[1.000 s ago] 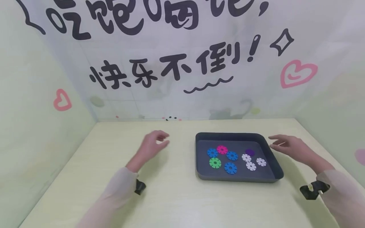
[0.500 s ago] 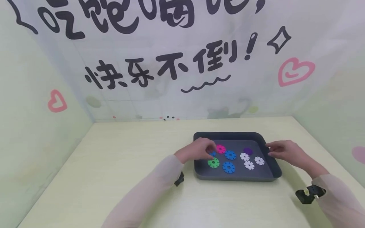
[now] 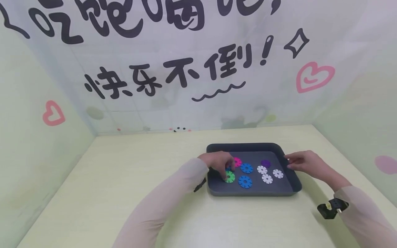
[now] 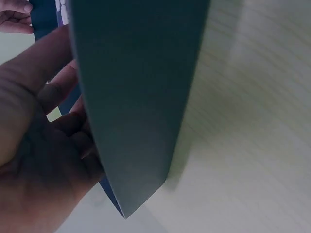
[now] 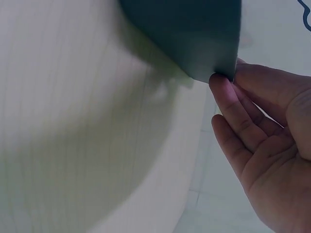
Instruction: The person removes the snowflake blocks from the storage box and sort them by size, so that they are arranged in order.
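Observation:
A dark grey tray [image 3: 257, 193] lies on the table with several slotted plastic discs in it. My left hand [image 3: 219, 163] reaches over the tray's left wall. Its thumb tip is at the edge of a green disc [image 3: 230, 177]. The other fingers curve down beside a pink disc [image 3: 237, 162], over a mostly covered blue disc [image 3: 228, 169], with a gap between thumb and fingers. In the left wrist view the tray wall [image 4: 136, 97] hides the fingertips. My right hand [image 3: 305, 161] pinches the tray's right rim between thumb and fingers, near a corner in the right wrist view.
Two more blue discs [image 3: 245, 182] lie in the middle of the tray. White discs [image 3: 267, 178] and a purple disc [image 3: 265, 163] are toward its right. Behind the pale table [image 3: 139, 165] stands a printed wall [image 3: 173, 110], with side walls at left and right.
My left hand has come from the table, left of the tray, to above the discs and then lower. My right hand has closed onto the tray's right rim. The view has shifted slightly.

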Action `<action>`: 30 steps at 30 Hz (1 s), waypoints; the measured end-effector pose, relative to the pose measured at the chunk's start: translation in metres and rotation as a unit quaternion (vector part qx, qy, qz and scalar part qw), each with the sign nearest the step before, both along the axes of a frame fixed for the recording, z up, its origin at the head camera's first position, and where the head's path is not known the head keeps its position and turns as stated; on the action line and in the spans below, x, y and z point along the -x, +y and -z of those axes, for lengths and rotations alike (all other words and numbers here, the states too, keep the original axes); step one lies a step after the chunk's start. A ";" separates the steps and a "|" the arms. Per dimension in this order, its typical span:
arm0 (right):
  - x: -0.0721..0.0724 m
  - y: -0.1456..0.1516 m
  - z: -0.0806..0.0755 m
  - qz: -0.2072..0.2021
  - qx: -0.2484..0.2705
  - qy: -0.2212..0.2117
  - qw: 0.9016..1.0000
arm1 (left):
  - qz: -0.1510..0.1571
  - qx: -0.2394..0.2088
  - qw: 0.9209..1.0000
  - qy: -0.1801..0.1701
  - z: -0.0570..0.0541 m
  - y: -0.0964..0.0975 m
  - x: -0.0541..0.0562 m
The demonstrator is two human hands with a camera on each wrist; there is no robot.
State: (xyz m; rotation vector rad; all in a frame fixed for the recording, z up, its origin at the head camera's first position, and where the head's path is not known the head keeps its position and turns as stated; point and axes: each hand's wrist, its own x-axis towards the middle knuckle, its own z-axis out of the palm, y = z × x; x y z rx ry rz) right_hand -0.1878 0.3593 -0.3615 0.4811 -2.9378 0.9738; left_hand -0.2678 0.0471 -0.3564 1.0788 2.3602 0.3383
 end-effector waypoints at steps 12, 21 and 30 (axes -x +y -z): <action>0.001 -0.001 0.002 0.010 0.008 -0.017 1.000 | -0.012 0.015 1.000 0.008 0.000 0.001 -0.002; -0.001 -0.003 0.003 0.020 0.015 -0.027 0.999 | -0.008 -0.112 0.993 -0.023 -0.013 -0.031 -0.004; -0.002 -0.001 0.006 0.013 0.012 -0.007 1.000 | -0.090 -0.221 0.970 -0.042 -0.023 -0.111 0.004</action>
